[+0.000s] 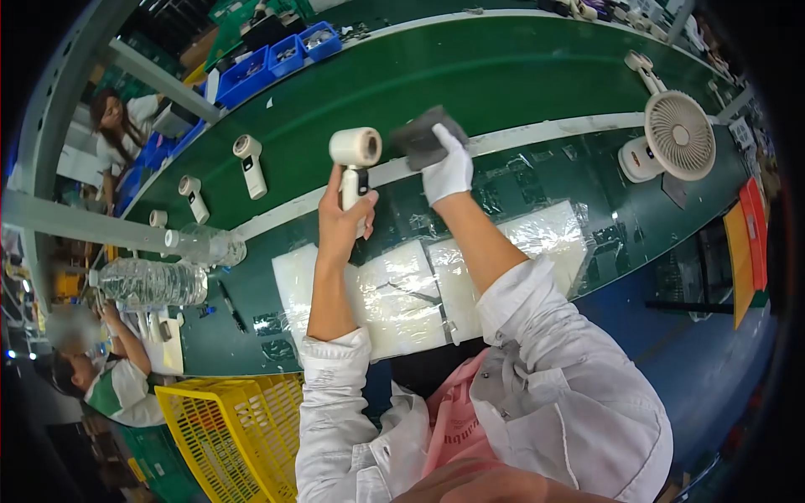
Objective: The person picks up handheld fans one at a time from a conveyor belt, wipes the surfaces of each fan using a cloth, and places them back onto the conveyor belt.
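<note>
My bare left hand (340,220) is closed round the handle of a cream handheld fan (355,147), which stands upright with its round head at the top. In my right hand (450,170), which wears a white glove, is a dark grey cloth (422,138), slightly blurred. The cloth is to the right of the fan's head and apart from it. Beneath my forearms, white foam sheets (402,289) lie taped down under clear plastic on the green bench.
Similar handheld fans (250,166) lie on the green belt (503,75) to the left. Water bottles (151,282) and a pen (231,306) are nearer. A larger fan (679,134) stands right; a yellow crate (226,436) is below left. Two people are at the left.
</note>
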A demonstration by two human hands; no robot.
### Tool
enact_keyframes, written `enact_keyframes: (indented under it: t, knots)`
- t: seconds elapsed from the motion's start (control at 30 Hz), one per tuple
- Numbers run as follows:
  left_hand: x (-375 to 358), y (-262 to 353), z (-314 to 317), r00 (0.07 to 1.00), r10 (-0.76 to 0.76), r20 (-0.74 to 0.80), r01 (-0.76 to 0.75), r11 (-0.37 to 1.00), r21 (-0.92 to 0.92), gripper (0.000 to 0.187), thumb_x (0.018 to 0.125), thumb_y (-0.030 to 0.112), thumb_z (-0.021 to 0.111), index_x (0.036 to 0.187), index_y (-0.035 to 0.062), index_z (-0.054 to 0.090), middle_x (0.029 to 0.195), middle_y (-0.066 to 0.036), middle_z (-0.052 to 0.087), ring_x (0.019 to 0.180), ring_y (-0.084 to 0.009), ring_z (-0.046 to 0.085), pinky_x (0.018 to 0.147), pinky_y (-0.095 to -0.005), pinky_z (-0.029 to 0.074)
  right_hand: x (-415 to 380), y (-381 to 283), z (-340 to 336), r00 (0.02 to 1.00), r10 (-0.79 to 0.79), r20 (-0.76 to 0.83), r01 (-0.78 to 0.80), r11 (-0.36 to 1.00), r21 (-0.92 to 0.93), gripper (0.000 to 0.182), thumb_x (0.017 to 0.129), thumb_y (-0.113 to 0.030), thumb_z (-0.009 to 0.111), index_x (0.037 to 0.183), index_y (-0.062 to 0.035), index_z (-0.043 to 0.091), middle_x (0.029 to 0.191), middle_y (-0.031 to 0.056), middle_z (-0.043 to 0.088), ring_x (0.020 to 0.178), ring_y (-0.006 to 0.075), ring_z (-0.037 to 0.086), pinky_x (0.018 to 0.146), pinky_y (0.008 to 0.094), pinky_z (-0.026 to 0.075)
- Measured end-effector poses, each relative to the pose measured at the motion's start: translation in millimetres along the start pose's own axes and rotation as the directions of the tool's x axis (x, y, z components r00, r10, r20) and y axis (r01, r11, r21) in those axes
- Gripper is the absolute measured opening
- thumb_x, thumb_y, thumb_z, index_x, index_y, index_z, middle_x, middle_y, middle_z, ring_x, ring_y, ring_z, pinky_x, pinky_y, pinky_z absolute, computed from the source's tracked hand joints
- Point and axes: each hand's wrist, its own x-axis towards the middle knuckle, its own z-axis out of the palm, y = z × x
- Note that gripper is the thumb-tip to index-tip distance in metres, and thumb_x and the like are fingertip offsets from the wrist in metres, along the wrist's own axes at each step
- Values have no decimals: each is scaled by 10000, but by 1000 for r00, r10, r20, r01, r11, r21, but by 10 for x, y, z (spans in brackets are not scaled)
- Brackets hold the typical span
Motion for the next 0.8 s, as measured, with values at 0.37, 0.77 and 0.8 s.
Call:
enact_keyframes:
  t: [0.37, 0.77, 0.8]
  knots:
    - [-52, -147, 118, 967, 207, -148, -84, 808, 583, 660, 758, 107, 779, 1381, 54, 570, 1012, -226, 728, 902, -352, 717, 837, -368, 535, -298, 192, 159, 374, -130, 918, 914, -117, -389, 279, 851, -66, 716, 1129, -79, 730, 1227, 95, 698, 1210, 334, 609, 1057, 423, 475]
    - [32, -200, -122, 978, 4, -210, -1, 1000, 16, 665, 840, 6, 759, 1435, 14, 462, 923, -107, 684, 670, -156, 672, 534, -272, 559, -138, 216, -48, 902, 269, 338, -191, 950, -245, 319, 966, -108, 547, 1248, 39, 578, 1230, 183, 626, 1119, 314, 631, 962, 446, 538]
    - [82, -258, -125, 982, 0, -190, -23, 992, -121, 630, 866, 38, 755, 1422, -6, 461, 977, -112, 683, 710, -159, 680, 577, -280, 575, -205, 157, 37, 907, 243, 344, -177, 961, -213, 305, 975, -133, 560, 1230, 30, 596, 1257, 183, 617, 1165, 289, 605, 999, 435, 516]
